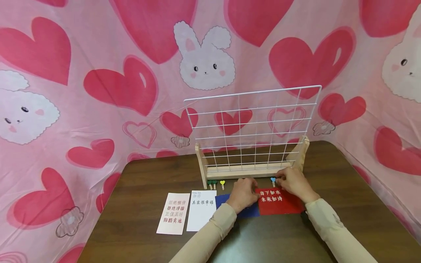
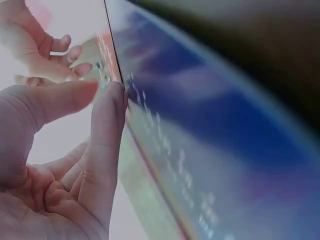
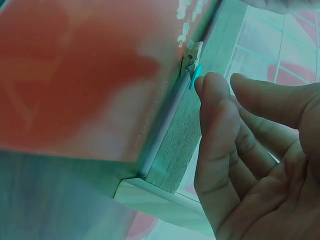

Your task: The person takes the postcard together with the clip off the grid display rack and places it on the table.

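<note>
My left hand (image 1: 244,193) is over the blue card (image 1: 253,212), its fingertips near the left edge of the red card (image 1: 283,208). In the left wrist view, the index finger (image 2: 107,125) lies against the blue card's edge, with a narrow gap between thumb and index. My right hand (image 1: 294,182) hovers at the red card's top right, nothing between thumb and fingers. Beside its fingertips is a small wooden clothespin with a blue heart (image 1: 273,180). The right wrist view shows this clothespin (image 3: 189,60) at the red card's top edge.
A white wire grid (image 1: 253,124) stands upright in a wooden base (image 1: 246,170) behind the cards. Two green-heart clothespins (image 1: 212,183) and a yellow-heart clothespin (image 1: 222,184) lie before it. Two white cards with writing, one outer (image 1: 172,228) and one inner (image 1: 200,221), lie at left.
</note>
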`<state>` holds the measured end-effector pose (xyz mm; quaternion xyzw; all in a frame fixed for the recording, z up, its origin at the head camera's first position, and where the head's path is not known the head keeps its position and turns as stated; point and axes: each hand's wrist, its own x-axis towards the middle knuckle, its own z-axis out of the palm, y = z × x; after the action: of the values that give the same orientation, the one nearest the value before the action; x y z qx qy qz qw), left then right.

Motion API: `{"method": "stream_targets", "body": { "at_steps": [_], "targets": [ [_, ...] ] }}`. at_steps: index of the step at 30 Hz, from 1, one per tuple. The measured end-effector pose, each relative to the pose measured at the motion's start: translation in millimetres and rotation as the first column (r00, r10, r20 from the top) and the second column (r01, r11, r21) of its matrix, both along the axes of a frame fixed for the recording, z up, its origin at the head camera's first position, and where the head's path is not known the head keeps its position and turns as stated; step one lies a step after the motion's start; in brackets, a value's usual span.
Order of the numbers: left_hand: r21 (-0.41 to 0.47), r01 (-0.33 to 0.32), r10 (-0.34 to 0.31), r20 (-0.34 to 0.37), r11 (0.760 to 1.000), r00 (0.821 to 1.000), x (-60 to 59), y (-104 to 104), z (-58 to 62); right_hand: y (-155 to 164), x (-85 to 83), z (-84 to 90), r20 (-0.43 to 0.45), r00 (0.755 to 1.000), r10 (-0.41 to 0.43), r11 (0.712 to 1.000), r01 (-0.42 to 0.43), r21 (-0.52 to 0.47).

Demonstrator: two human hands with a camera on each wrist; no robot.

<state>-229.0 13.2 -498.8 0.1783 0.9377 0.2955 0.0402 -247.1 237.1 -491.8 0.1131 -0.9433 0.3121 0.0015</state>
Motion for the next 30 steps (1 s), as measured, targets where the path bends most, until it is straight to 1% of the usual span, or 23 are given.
{"method": "stream_targets", "body": {
  "at_steps": [3,6,10,14,18,21,23,24,27,30],
  "targets": [
    [-0.029,-0.008,0.006,-0.063,1.0,0.998,0.8,-4,5.5,-2,2.9,1.7,-0.018,1.0,0.0,1.0,0.0,0.014],
    [-0.037,-0.02,0.015,-0.118,0.999,0.993,1.5,-9,13.8,-5,7.3,2.4,-0.044,0.999,0.002,0.999,0.0,0.033],
    [-0.048,-0.01,0.001,-0.188,0.999,0.982,5.4,-16,25.5,-10,14.8,1.6,-0.105,0.994,0.02,0.998,-0.015,0.055],
    [-0.051,0.035,-0.047,-0.248,0.998,0.968,15.4,-27,33.8,-17,25.1,2.0,-0.19,0.981,0.034,0.998,-0.025,0.054],
    [-0.052,0.072,-0.084,-0.293,0.996,0.952,30.9,-40,39.2,-24,41.8,3.3,-0.267,0.963,0.039,0.998,-0.026,0.053],
    [-0.046,0.091,-0.101,-0.327,0.995,0.94,44.1,-52,41.1,-29,55.7,5.3,-0.323,0.944,0.061,0.997,-0.046,0.055],
    [-0.032,0.102,-0.107,-0.348,0.994,0.931,54.0,-58,40.9,-33,65.6,6.8,-0.37,0.926,0.079,0.996,-0.063,0.055],
    [-0.029,0.115,-0.117,-0.363,0.993,0.924,59.1,-60,40.9,-35,71.0,7.6,-0.393,0.915,0.088,0.996,-0.071,0.057],
    [-0.022,0.163,-0.159,-0.388,0.986,0.908,77.4,-66,42.3,-41,88.3,9.1,-0.465,0.876,0.125,0.992,-0.096,0.085],
    [-0.049,0.203,-0.204,-0.427,0.978,0.881,93.9,-72,44.2,-45,104.0,10.8,-0.532,0.829,0.172,0.984,-0.125,0.124]
  ]
}}
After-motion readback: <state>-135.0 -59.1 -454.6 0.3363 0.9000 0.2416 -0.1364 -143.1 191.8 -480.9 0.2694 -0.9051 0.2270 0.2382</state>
